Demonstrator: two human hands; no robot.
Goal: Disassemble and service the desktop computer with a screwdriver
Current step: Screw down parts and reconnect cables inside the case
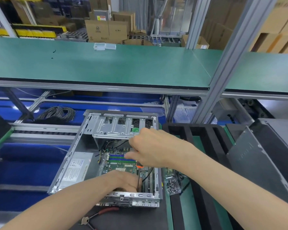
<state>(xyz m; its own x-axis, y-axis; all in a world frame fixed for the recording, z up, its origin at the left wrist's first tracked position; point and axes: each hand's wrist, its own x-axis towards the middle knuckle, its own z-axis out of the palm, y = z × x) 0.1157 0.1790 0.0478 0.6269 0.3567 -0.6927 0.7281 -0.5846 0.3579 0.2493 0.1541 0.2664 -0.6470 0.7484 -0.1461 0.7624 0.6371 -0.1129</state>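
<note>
— The right hand (147,147) is curled round the screwdriver (138,173), gripping its orange-and-black handle from above, shaft running down toward the near end of the case. The left hand (123,180) sits low inside by the shaft's lower end; whether its fingers pinch something or only steady the tip, I cannot tell, they're hidden behind the hand's back.

— And the machine, biggest things first?

— The desktop computer (106,155) lies on its side on the dark mat, open face up, side panel already off. What may be that panel, a grey panel (249,156), leans in the black foam rack to the right. Inside: the drive cage (118,128) at the far end, in place; the power supply (76,168) on the left, in place; the motherboard (121,165) seated, blue memory slots showing.

— Small stuff?

— Red-handled pliers (96,214) lie in front of the case. A heap of loose screws (172,185) lies just right of it.

— So how far along?

— Early to middle, I'd judge. Cover off, some screws out; board, supply and cage remain.
</note>
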